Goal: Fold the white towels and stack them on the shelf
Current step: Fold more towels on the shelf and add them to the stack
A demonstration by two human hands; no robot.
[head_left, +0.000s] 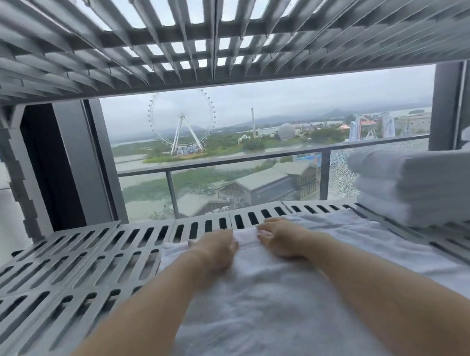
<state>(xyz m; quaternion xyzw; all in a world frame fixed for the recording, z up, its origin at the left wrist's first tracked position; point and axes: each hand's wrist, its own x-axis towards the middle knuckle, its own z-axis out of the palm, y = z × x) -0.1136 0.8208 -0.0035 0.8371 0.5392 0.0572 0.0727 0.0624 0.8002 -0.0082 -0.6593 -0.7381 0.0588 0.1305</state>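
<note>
Your left hand [216,250] and right hand [281,240]: fingers flat, spread, pressing far hem of towel [257,304]. Soft, limp, light; grip hem corners beside fingertips.

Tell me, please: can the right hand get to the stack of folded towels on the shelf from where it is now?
Probably yes. The right hand lies on the spread towel, and the folded stack sits to its right on the same shelf, with nothing between them.

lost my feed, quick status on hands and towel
Left hand and right hand flat on white towel. Folded stack at right. Slatted shelf unobstructed.
</note>
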